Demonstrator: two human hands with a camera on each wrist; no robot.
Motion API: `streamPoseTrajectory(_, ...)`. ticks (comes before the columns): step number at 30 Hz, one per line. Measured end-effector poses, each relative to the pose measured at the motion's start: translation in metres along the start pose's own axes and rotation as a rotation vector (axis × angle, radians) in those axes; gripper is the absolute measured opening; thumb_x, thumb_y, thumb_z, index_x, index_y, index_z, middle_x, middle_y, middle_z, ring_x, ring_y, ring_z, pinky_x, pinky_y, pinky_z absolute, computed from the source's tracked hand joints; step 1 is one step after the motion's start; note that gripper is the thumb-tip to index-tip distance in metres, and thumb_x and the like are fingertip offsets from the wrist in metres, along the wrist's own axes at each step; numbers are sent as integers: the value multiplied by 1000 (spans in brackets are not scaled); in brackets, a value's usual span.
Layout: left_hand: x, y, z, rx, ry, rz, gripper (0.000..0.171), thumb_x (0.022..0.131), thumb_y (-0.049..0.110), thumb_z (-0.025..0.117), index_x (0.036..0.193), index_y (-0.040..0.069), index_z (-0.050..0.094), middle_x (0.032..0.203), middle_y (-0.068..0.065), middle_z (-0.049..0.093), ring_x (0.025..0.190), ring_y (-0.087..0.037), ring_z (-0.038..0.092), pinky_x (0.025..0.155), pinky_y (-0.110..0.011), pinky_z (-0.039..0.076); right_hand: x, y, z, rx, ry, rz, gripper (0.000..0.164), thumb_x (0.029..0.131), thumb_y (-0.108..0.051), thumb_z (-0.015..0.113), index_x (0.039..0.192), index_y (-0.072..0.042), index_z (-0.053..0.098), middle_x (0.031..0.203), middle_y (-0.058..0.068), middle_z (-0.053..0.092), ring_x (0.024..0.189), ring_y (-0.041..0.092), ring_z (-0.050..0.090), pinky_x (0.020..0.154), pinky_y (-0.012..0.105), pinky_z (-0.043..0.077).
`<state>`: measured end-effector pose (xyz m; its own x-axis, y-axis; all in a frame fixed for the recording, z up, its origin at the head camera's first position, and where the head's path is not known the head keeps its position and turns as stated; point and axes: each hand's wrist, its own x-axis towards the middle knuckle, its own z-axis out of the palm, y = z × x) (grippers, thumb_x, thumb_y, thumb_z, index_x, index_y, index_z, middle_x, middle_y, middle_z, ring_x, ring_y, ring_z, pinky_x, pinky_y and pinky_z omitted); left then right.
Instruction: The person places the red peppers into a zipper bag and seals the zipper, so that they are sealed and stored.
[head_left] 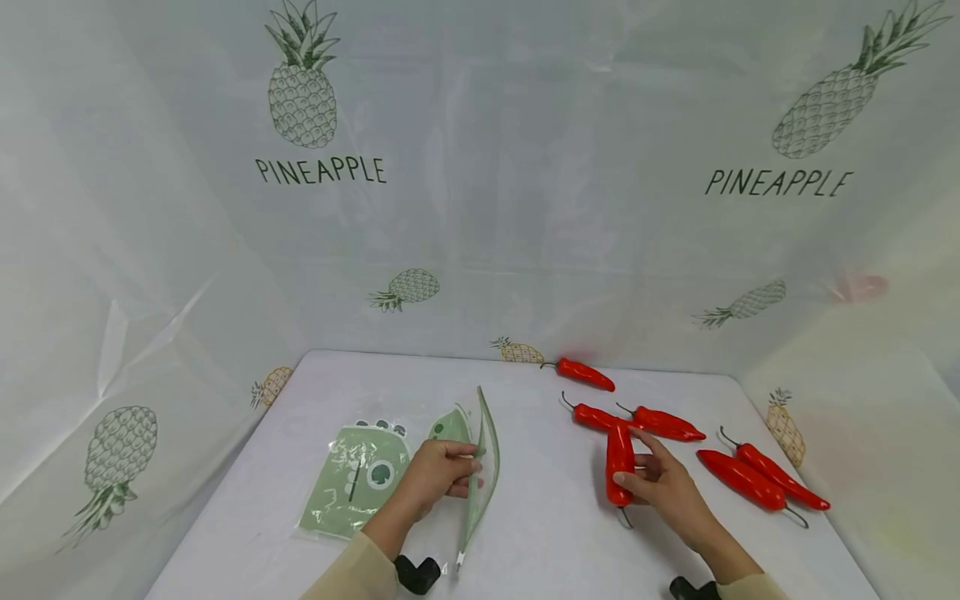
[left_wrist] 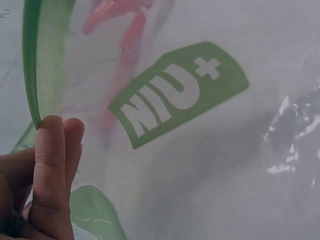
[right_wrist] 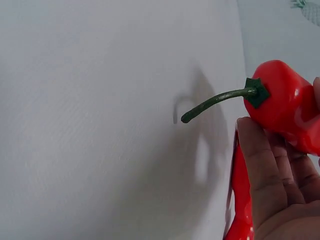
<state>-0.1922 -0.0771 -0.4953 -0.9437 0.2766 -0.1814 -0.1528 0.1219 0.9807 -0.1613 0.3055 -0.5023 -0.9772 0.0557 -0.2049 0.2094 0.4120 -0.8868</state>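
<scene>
My left hand (head_left: 435, 477) pinches the clear green-edged plastic pouch (head_left: 480, 467), standing it on edge mid-worktop (head_left: 540, 533); its mouth I cannot make out. My right hand (head_left: 663, 483) curls around a glossy red chilli pepper with a dark stem (head_left: 619, 463), hiding its middle, beside five others.

1. Red chili pepper (head_left: 619, 462): glossy, green stem toward the person, lay lengthwise on white table, w/ right hand's fingers curled round it.
2. Clear zip bag (head_left: 480, 467) w/ green edge & "NIU+" label: stood on edge, mouth open, left hand pinching rim.
</scene>
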Motion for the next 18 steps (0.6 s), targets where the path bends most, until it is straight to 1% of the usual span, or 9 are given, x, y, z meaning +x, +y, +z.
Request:
streamPoseTrajectory(3, 1, -2, -2, -14, 5, 3, 38, 97, 6, 74, 131, -8, 69, 97, -12, 75, 78, -20, 78, 65, -31, 67, 1, -2, 4, 13, 6, 3, 97, 92, -28, 84, 168, -23, 25, 140, 24, 59, 118, 32, 63, 82, 43, 68)
streamPoseTrajectory(6, 3, -2, -3, -23, 5, 1, 38, 97, 6, 73, 132, -8, 68, 96, -12, 75, 77, -20, 78, 65, -31, 67, 0, -4, 7, 22, 21, -1, 95, 93, -28, 84, 168, -25, 26, 140, 24, 58, 118, 32, 62, 82, 42, 68)
streamPoseTrajectory(9, 3, -1, -2, -26, 8, 5, 37, 98, 5, 72, 133, -8, 68, 97, -13, 76, 77, -20, 78, 66, -31, 67, 0, -5, 9, 41, 28, -9, 93, 93, -27, 83, 168, -27, 28, 138, 23, 59, 115, 29, 63, 81, 41, 68)
streamPoseTrajectory(12, 3, 1, -2, -25, 17, 16, 37, 98, 5, 72, 132, -9, 68, 98, -13, 76, 77, -19, 78, 65, -31, 67, 0, -6, 13, 59, 23, -5, 92, 93, -27, 83, 167, -27, 28, 137, 23, 59, 113, 27, 64, 80, 40, 68)
streamPoseTrajectory(18, 2, 3, -1, -10, 40, 27, 32, 98, 7, 73, 126, -8, 71, 96, -12, 76, 74, -15, 75, 65, -31, 67, -1, -11, 20, 74, 12, 5, 92, 92, -28, 84, 167, -27, 30, 138, 22, 59, 115, 28, 63, 81, 42, 68)
